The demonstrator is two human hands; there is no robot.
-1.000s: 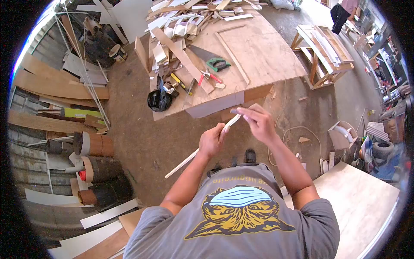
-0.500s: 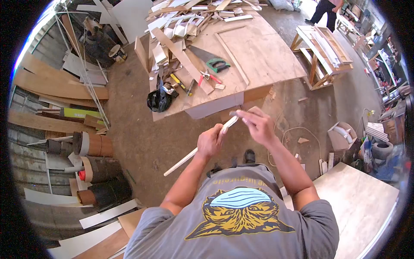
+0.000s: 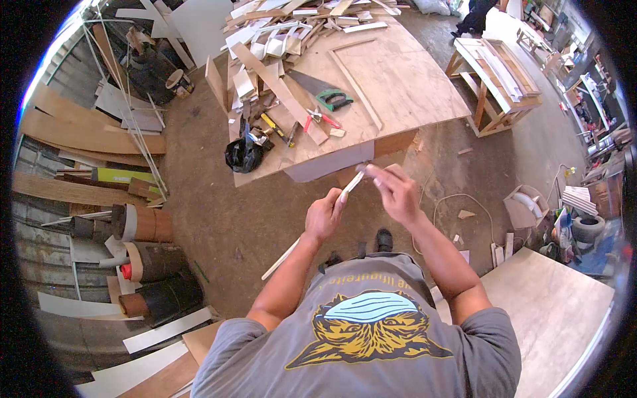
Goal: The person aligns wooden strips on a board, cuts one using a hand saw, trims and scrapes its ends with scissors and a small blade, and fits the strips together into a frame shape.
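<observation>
My left hand [image 3: 323,213] is closed around a thin, pale wooden strip [image 3: 281,259], which slants from below my wrist up past my fingers. Close to the strip's upper end is my right hand [image 3: 394,191], its fingers pinched together on a small dark flat piece [image 3: 361,168]. That piece is blurred, and I cannot make out its kind. Both hands are in front of my chest, short of the near edge of the plywood-topped table [image 3: 411,99].
On the table lie a green-handled handsaw [image 3: 333,99], red-handled pliers [image 3: 321,119], a black bag [image 3: 244,154] and piled offcuts [image 3: 282,41]. A wooden stand [image 3: 494,79] is at right. Rolls [image 3: 142,223] and boards line the left wall. A cord [image 3: 464,196] crosses the floor.
The wooden strip's lower end has shifted slightly right and down, and my left hand has turned a little. My right hand stays by the upper end. The far person has moved left.
</observation>
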